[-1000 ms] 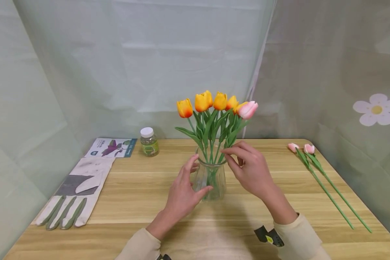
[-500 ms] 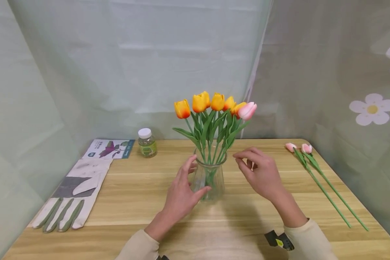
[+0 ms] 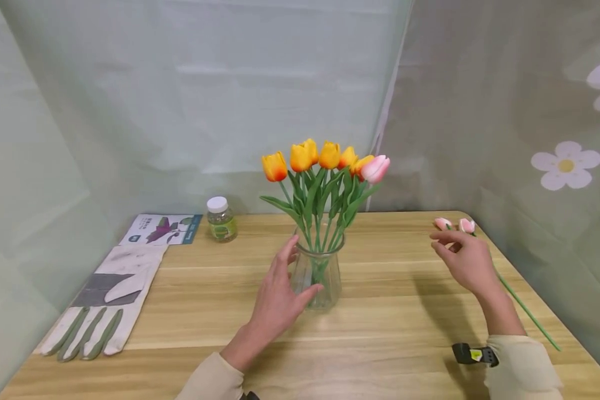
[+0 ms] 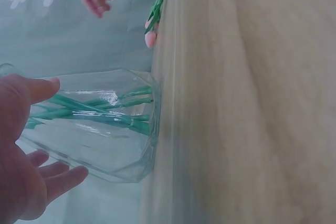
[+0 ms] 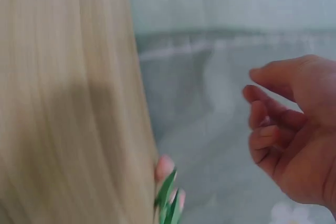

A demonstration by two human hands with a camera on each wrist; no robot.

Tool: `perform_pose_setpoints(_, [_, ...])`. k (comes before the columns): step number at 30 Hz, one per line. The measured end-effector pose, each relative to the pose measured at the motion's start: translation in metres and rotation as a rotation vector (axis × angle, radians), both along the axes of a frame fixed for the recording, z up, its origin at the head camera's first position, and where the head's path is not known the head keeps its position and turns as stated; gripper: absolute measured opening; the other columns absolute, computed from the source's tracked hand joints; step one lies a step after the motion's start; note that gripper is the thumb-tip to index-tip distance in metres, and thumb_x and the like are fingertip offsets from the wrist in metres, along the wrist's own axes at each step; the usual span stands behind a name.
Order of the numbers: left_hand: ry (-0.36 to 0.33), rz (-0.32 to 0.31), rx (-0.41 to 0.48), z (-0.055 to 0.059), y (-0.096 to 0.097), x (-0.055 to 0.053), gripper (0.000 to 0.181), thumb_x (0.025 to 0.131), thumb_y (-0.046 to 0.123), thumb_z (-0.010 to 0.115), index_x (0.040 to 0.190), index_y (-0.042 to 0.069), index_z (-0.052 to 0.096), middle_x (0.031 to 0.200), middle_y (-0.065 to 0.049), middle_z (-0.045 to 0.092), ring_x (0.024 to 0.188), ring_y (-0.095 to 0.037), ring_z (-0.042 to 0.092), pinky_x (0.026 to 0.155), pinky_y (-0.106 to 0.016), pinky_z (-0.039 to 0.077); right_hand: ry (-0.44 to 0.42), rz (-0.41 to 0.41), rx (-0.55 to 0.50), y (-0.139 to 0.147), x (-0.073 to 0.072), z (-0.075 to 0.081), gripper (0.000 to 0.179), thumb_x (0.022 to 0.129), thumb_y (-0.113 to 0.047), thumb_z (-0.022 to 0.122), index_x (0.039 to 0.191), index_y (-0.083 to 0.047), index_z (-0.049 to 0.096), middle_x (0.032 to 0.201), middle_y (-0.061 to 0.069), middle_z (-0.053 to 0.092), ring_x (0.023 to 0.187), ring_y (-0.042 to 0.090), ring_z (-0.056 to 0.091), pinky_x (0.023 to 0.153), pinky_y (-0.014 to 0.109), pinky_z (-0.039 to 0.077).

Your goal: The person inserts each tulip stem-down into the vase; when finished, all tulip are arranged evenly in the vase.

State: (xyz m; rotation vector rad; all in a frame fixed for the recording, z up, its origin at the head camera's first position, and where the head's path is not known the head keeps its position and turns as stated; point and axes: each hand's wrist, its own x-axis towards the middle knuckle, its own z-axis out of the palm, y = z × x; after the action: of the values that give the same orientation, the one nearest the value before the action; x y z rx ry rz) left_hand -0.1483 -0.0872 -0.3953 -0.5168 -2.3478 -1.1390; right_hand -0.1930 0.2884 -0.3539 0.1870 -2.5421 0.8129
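Note:
Several orange-yellow tulips (image 3: 300, 158) and one pink tulip (image 3: 375, 169) stand in a clear glass vase (image 3: 330, 283) in the middle of the table. My left hand (image 3: 280, 289) is cupped loosely about the vase's left side, fingers up near the rim and thumb across the front. In the left wrist view the vase (image 4: 105, 145) shows between its spread thumb and fingers, green stems inside. My right hand (image 3: 467, 261) is raised over the table's right side, fingers loosely bent and holding nothing. Behind it lie two pink tulips (image 3: 466, 225), their stems partly hidden by the hand and arm.
A pair of white and grey-green gloves (image 3: 115, 289) lies on the left of the wooden table (image 3: 205, 322). Beyond it are a printed card (image 3: 165, 229) and a small white-lidded jar (image 3: 222, 219). Fabric curtains (image 3: 280, 66) rise behind the table and at both sides.
My right hand has left the flowers at the vase rim and moved right, towards the two lying pink tulips. My left hand stays by the vase. The view has shifted slightly.

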Motion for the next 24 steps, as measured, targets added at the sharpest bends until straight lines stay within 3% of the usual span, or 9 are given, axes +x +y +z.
perform_pose_setpoints(5, [-0.027, -0.006, 0.006, 0.0, 0.002, 0.0, 0.114, 0.078, 0.016, 0.096, 0.164, 0.025, 0.022, 0.144, -0.017, 0.058, 0.129, -0.038, 0.065, 0.09, -0.049, 0.066, -0.183, -0.078, 0.041, 0.041, 0.0, -0.008, 0.027, 0.102, -0.02, 0.068, 0.118, 0.0, 0.076, 0.107, 0.022, 0.076, 0.08, 0.017, 0.059, 0.059, 0.027, 0.045])
perform_pose_setpoints(10, [-0.059, 0.006, 0.02, 0.002, 0.0, 0.001, 0.114, 0.079, 0.015, 0.095, 0.165, 0.026, 0.02, 0.145, -0.016, 0.059, 0.13, -0.036, 0.064, 0.092, -0.047, 0.065, -0.231, -0.131, 0.066, 0.062, -0.002, -0.014, 0.027, 0.101, -0.019, 0.068, 0.118, 0.0, 0.075, 0.107, 0.024, 0.075, 0.083, 0.03, 0.064, 0.062, 0.029, 0.043])
perform_pose_setpoints(15, [-0.063, 0.013, 0.021, 0.003, -0.002, 0.001, 0.111, 0.079, 0.014, 0.094, 0.163, 0.023, 0.023, 0.145, -0.017, 0.059, 0.13, -0.037, 0.065, 0.092, -0.047, 0.066, -0.305, -0.155, 0.095, 0.074, -0.005, -0.022, 0.028, 0.101, -0.016, 0.066, 0.121, 0.003, 0.072, 0.111, 0.028, 0.073, 0.098, 0.046, 0.063, 0.068, 0.035, 0.044])
perform_pose_setpoints(20, [-0.063, 0.005, 0.024, 0.001, -0.001, -0.001, 0.11, 0.079, 0.014, 0.094, 0.163, 0.022, 0.023, 0.145, -0.017, 0.059, 0.13, -0.037, 0.065, 0.092, -0.048, 0.066, -0.365, -0.181, 0.122, 0.087, -0.006, -0.034, 0.029, 0.1, -0.015, 0.062, 0.12, 0.005, 0.07, 0.115, 0.033, 0.069, 0.103, 0.052, 0.061, 0.073, 0.046, 0.047])
perform_pose_setpoints(24, [-0.064, -0.003, 0.024, 0.001, -0.001, -0.001, 0.111, 0.08, 0.014, 0.094, 0.163, 0.026, 0.022, 0.144, -0.017, 0.059, 0.13, -0.038, 0.065, 0.092, -0.049, 0.066, -0.353, -0.203, 0.121, 0.092, -0.006, -0.042, 0.028, 0.099, -0.014, 0.062, 0.116, 0.006, 0.071, 0.114, 0.035, 0.069, 0.104, 0.055, 0.062, 0.076, 0.054, 0.05])
